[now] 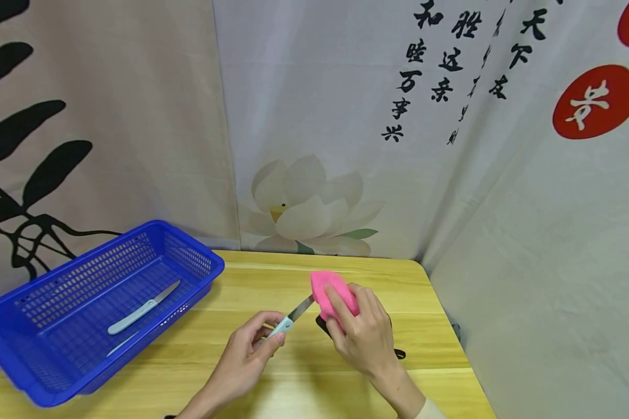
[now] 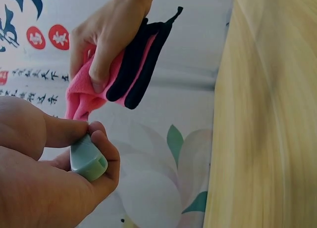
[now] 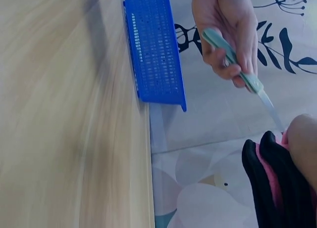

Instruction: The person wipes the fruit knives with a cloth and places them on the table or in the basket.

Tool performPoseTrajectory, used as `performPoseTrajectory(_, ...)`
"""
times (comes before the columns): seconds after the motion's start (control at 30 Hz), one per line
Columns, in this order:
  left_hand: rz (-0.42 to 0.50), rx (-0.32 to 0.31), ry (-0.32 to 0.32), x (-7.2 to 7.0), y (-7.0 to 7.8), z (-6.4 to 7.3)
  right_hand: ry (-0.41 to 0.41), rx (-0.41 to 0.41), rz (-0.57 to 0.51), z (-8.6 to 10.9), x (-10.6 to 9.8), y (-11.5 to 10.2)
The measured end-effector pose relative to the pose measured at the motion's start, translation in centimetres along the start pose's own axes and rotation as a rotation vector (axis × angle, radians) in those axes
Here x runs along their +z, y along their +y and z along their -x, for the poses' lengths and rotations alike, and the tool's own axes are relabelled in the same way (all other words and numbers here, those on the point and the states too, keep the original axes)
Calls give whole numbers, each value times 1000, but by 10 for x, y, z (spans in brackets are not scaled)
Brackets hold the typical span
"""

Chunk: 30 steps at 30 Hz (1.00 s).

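Observation:
My left hand (image 1: 243,358) grips a paring knife (image 1: 279,329) by its pale green handle, the blade slanting up to the right. In the left wrist view, the handle's butt end (image 2: 89,169) shows between the thumb and curled fingers. A pink cloth (image 1: 329,289) with black edging is bunched in my right hand (image 1: 366,329), its folds around the blade's tip, which is hidden there. The black edging (image 2: 141,65) and a small hanging loop show beneath the right hand in the left wrist view. Both hands are above the table.
A blue perforated plastic basket (image 1: 91,262) stands at the table's left. Inside lies another knife (image 1: 143,308) with a pale handle, plus a thin light strip near the front wall. The wooden table (image 1: 398,396) meets printed curtains (image 1: 314,87) at the back and right.

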<state>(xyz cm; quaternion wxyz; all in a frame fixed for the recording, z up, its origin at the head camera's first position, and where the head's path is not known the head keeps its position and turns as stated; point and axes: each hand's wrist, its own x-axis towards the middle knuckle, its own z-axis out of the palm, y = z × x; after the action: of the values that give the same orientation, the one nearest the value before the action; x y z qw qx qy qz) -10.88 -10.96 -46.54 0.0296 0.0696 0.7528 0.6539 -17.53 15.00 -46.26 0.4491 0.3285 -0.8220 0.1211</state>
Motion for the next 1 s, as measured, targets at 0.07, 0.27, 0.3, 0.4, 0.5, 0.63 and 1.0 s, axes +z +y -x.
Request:
performPoseTrajectory(0.07,11,-13,-6,0,0,0,8,15,5,1,0,5)
performPoseTrajectory(0.27,36,11,-12,-1,-1,0,48,59,15,1,-3,13)
performPoseTrajectory(0.3,39,14,-8,-1,0,0,56,59,11,1,-4,13)
performPoseTrajectory(0.4,49,3,18,0,0,-1,90,31,-5,0,-6,9)
performPoseTrajectory(0.5,60,-16,44,1,2,-2,112,-9,-33,-1,-9,2)
performPoseTrajectory(0.63,64,-31,69,3,3,-3,123,-65,-66,-3,-10,-10)
performPoseTrajectory(1.0,44,-11,49,6,5,-3,74,-210,-118,-4,-4,-32)
